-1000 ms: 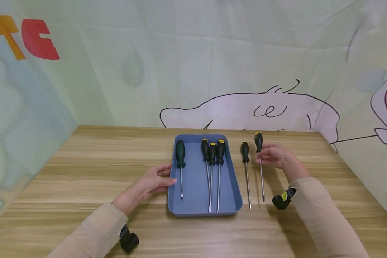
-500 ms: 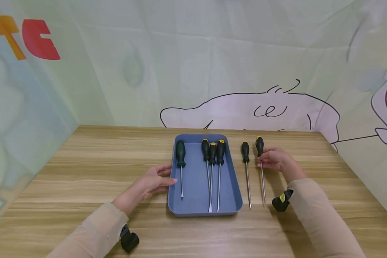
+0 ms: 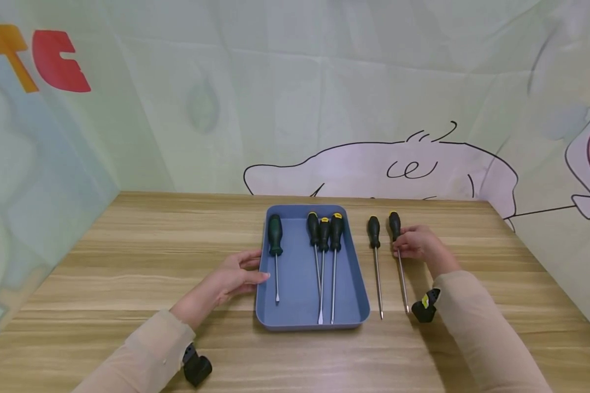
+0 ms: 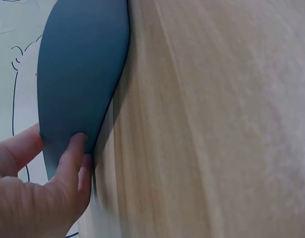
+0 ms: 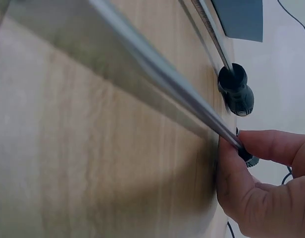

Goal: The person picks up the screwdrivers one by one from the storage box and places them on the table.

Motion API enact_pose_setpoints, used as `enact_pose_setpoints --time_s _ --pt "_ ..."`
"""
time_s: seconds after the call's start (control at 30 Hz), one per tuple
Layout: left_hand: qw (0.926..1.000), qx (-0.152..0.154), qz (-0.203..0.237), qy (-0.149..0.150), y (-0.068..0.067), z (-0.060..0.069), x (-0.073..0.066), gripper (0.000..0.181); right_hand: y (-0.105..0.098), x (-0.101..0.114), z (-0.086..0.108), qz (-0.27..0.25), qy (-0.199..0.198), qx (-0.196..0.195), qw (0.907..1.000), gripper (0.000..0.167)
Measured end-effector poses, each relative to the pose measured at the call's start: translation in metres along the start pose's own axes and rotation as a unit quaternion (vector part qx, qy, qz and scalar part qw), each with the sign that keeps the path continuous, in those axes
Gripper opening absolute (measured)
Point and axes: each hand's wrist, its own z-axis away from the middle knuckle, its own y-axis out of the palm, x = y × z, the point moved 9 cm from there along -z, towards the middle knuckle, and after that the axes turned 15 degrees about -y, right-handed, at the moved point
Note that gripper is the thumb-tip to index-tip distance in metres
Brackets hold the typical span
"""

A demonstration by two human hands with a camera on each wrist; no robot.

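Wood-grained desk (image 3: 128, 262): right hand (image 3: 418, 243) pinches a screwdriver (image 3: 395, 224) in its fingers (image 5: 234, 181), just right of a second one (image 3: 373, 232); left hand (image 3: 233, 275) grips the blue tray (image 3: 300, 295) (four more (image 3: 336, 232) lie inside).

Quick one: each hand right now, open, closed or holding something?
Left hand: holding the blue tray by its side.
Right hand: holding the rightmost screwdriver.
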Motion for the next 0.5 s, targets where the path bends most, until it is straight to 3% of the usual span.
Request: enact_pose_setpoints --time_s 0.2,0.5 --pt "1.0 -0.001 0.0 0.002 -0.0001 0.0002 0.0003 0.066 -0.0018 0.0005 -0.0007 0.044 -0.006 -0.031 0.9986 0.038" --pt "1.0 0.001 0.004 0.001 -0.0003 -0.0003 0.0002 0.066 -0.0012 0.0024 -0.0023 0.093 -0.011 -0.047 0.9945 0.045"
